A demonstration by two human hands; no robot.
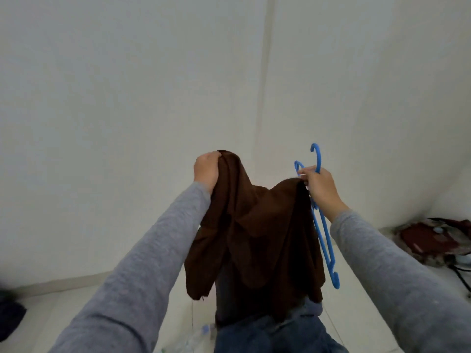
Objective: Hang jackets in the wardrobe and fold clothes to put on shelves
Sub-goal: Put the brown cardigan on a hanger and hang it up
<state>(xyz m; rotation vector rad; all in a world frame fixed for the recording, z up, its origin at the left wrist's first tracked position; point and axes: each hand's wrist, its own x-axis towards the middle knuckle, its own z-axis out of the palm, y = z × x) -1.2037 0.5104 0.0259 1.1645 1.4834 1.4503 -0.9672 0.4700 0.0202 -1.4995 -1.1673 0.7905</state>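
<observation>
A dark brown garment (257,233) hangs in front of me, held up at two points. My left hand (206,169) grips its upper left corner in a closed fist. My right hand (319,187) pinches the garment's other top corner and also holds blue plastic hangers (325,233), whose hooks stick up above the fingers and whose arms slant down to the right of the cloth. Both arms wear grey sleeves. The garment's lower part drapes over blue denim (275,335) at the bottom of the view.
White walls meet in a corner straight ahead. A reddish patterned bag or cloth pile (433,240) lies on the floor at the right with a dark cable beside it. A dark item (10,317) sits at the left edge. Plastic bottles (196,337) lie on the floor below.
</observation>
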